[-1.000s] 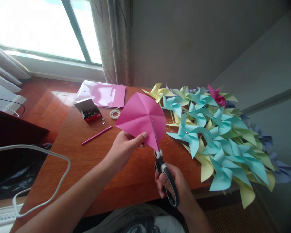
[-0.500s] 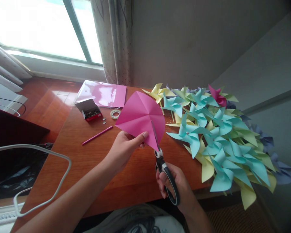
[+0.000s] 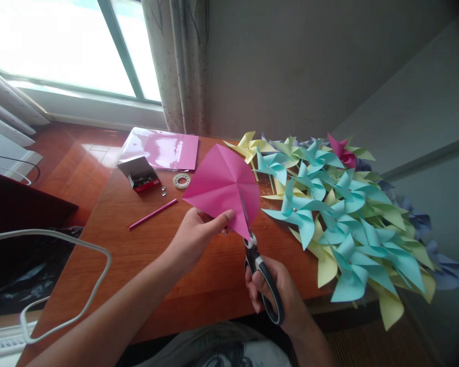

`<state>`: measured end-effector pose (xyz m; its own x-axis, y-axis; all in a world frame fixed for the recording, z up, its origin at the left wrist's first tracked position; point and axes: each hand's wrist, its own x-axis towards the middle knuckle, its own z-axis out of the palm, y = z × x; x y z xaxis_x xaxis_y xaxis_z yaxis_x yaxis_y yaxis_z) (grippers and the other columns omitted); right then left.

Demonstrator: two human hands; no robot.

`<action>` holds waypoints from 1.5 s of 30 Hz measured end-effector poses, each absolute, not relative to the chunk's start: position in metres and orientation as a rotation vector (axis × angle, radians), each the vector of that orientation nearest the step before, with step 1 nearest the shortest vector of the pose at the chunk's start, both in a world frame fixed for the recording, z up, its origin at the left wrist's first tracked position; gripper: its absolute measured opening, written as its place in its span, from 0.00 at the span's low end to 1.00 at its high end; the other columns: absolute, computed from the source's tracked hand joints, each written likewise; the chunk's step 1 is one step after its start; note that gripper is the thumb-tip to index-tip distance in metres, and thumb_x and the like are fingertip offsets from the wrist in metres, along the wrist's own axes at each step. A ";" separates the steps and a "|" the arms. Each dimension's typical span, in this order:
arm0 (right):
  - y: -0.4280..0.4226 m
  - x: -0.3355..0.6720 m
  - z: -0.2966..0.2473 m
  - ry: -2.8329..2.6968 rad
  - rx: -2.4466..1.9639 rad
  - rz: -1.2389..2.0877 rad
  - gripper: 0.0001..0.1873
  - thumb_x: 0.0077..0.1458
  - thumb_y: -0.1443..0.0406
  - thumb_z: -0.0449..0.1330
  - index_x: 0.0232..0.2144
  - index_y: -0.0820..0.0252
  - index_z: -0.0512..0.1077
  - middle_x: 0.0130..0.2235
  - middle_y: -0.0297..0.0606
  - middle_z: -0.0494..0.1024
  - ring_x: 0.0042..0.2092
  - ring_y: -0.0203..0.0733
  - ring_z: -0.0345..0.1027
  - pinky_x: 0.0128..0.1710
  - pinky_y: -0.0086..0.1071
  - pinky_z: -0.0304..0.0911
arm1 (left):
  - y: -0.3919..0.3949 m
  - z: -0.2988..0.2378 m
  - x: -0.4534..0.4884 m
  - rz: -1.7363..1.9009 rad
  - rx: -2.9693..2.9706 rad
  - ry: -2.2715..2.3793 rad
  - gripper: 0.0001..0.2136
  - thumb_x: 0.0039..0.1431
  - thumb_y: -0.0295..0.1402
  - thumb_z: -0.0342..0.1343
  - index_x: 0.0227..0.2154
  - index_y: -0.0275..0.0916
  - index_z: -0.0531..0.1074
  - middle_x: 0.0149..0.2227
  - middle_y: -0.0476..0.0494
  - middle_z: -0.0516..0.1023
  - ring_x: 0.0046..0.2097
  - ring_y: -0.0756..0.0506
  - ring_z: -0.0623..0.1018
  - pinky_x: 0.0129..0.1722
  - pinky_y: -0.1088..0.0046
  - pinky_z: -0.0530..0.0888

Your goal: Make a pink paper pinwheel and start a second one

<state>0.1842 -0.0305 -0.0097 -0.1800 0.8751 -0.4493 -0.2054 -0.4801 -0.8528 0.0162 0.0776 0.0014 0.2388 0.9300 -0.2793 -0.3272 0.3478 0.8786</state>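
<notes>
Creased and square-cornered, a sheet of pink paper [image 3: 224, 176] is held above the table. My left hand [image 3: 202, 229] pinches its near edge, thumb on top. My right hand [image 3: 273, 285] grips the black-and-white handles of a pair of scissors [image 3: 254, 255]. Their blades lie along the paper's near corner, pointing toward its creased middle. To the left on the table are a pink stick [image 3: 153, 214], a roll of tape [image 3: 181, 180] and a small open box of metal pins [image 3: 141, 178].
Several turquoise, yellow, green and purple paper pinwheels [image 3: 296, 209] crowd the right side of the wooden table [image 3: 115, 275]. A clear packet of pink paper [image 3: 160, 148] lies at the back left. A white cable or frame [image 3: 99, 247] loops at the near left.
Almost nothing differs. The paper, the scissors and both hands keep nearly the same place, and the view has shifted only slightly.
</notes>
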 end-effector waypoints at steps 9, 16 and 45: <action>-0.030 0.184 -0.009 -0.843 -1.324 1.740 0.28 0.50 0.43 0.66 0.29 0.61 0.66 0.19 0.27 0.66 0.18 0.27 0.56 0.17 0.22 0.52 | 0.077 0.002 0.016 1.000 0.763 0.899 0.11 0.50 0.35 0.69 0.24 0.35 0.75 0.21 0.51 0.74 0.25 0.52 0.70 0.27 0.77 0.66; -0.031 0.183 -0.011 -0.846 -1.295 1.747 0.28 0.50 0.43 0.66 0.29 0.61 0.66 0.20 0.27 0.66 0.18 0.27 0.58 0.18 0.21 0.51 | 0.076 0.000 0.016 0.984 0.789 0.894 0.12 0.51 0.37 0.69 0.24 0.35 0.75 0.22 0.50 0.74 0.26 0.52 0.70 0.27 0.76 0.66; -0.027 0.179 -0.010 -0.868 -1.330 1.672 0.28 0.50 0.43 0.66 0.29 0.62 0.67 0.20 0.27 0.65 0.18 0.27 0.58 0.18 0.21 0.51 | 0.075 -0.002 0.016 0.970 0.794 0.883 0.11 0.52 0.35 0.69 0.24 0.34 0.74 0.21 0.50 0.74 0.25 0.53 0.70 0.26 0.79 0.67</action>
